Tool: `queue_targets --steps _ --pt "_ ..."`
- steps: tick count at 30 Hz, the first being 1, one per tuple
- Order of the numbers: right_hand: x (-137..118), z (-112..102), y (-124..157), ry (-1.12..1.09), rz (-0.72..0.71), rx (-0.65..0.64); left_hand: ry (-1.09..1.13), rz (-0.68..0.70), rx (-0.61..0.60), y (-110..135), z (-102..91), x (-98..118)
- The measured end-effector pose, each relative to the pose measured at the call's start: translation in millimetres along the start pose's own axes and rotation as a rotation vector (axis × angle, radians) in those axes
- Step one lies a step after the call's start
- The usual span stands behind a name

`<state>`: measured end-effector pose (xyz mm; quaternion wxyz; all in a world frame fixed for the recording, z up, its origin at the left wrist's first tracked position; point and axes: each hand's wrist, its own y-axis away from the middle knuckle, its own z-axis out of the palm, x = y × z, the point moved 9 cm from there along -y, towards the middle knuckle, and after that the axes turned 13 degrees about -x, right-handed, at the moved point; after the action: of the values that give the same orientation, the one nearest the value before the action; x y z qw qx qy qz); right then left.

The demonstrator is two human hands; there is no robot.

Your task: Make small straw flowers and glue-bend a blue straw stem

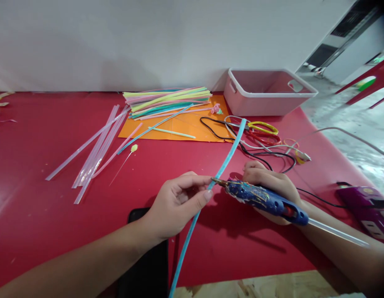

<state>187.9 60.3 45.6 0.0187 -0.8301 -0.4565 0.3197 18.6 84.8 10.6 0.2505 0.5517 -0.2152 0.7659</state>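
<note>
My left hand (182,203) pinches a long light-blue pipe cleaner (231,153) between thumb and forefinger. The pipe cleaner slants from upper right down past the table's front edge. Wrapped round the handle of a blue hot glue gun (260,198) is my right hand (272,182), partly hidden behind the gun. The nozzle points left and meets the pipe cleaner just at my left fingertips; whether it touches, I cannot tell. A clear glue stick (337,232) sticks out of the gun's back end. Strings of dried glue cover its front.
Several pipe cleaners (167,101) lie on an orange sheet (130,129) at the back. Several glue sticks (99,149) are at left, near a small yellow-tipped stick (134,148). Scissors (263,128) and tangled cables (257,154) lie before a pink bin (263,103). A purple power strip (359,203) is right.
</note>
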Motion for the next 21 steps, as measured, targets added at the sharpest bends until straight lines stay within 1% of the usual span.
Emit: queue_targets --steps 7,11,13,17,21 --pt "1 -2 1 -0.035 0.013 0.009 0.051 0.016 -0.014 -1 1.6 2" --pt "-2 -7 -4 -0.025 0.021 0.073 0.088 0.031 -0.006 -1 0.6 2" --pt "-5 -9 -7 -0.027 0.019 0.095 0.08 0.027 0.006 -1 -0.7 1" --pt "-9 -9 -10 0.008 0.0 0.092 0.027 0.012 0.011 0 -1.4 0" --pt "-7 -8 -7 -0.013 0.008 0.089 -0.004 -0.001 0.02 1 -2.7 -1"
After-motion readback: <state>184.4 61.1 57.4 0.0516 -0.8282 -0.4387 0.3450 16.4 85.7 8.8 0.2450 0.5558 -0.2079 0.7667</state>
